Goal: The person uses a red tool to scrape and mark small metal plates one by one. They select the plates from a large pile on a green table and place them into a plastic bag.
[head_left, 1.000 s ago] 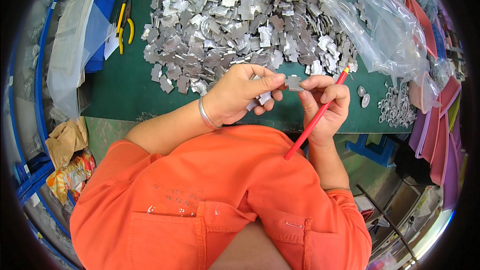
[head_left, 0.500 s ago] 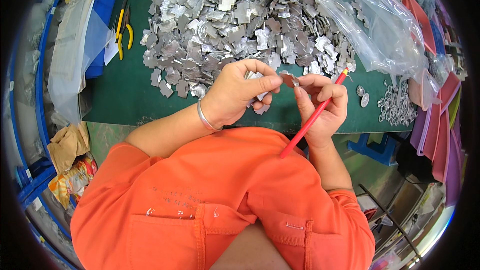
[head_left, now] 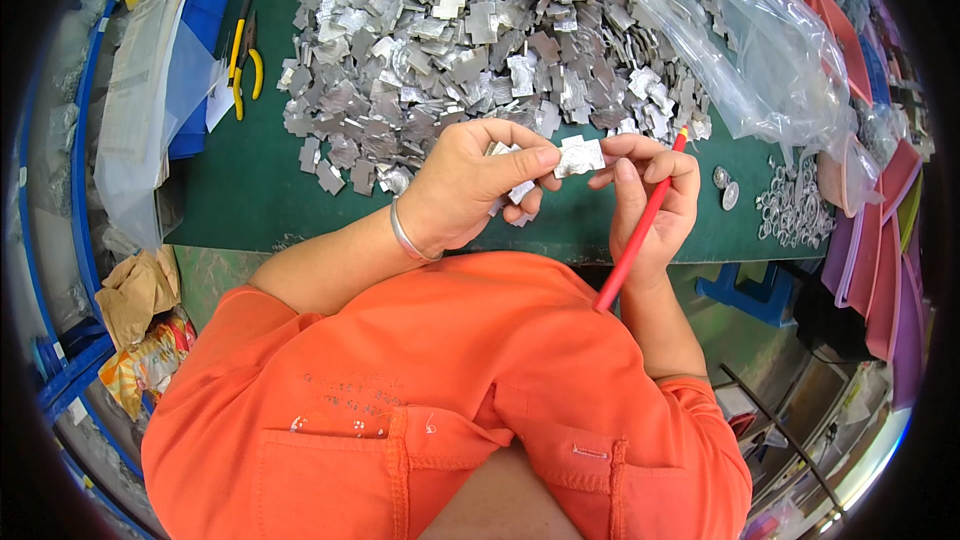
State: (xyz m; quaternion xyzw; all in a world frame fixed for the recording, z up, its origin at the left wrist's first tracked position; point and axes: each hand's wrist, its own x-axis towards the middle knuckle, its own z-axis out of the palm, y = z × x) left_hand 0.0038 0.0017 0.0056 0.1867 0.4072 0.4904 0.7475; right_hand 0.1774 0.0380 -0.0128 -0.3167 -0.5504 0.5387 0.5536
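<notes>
My left hand [head_left: 462, 185] is closed, pinching a small silvery metal plate [head_left: 580, 156] with notched edges between thumb and forefinger. Several more such plates [head_left: 518, 190] are tucked in its curled fingers. In my right hand [head_left: 657, 202] a red pencil [head_left: 634, 252] is gripped slantwise, its yellowish tip pointing up and away from me. The right fingertips are beside the plate's right edge; whether they touch it is hard to tell. Just beyond both hands spreads a large heap of similar metal plates [head_left: 470, 65] on the green tabletop [head_left: 250, 205].
A clear plastic bag [head_left: 750, 60] covers the heap's right side. Two round metal parts [head_left: 727, 188] and a pile of metal rings [head_left: 793, 205] lie at right. Yellow-handled pliers [head_left: 256, 75] lie at left by a blue bin [head_left: 205, 50]. A blue stool [head_left: 750, 292] stands under the table.
The pinched plate has turned, showing its bright embossed face. My right fingers have moved slightly right, away from it, and the pencil has shifted right with them.
</notes>
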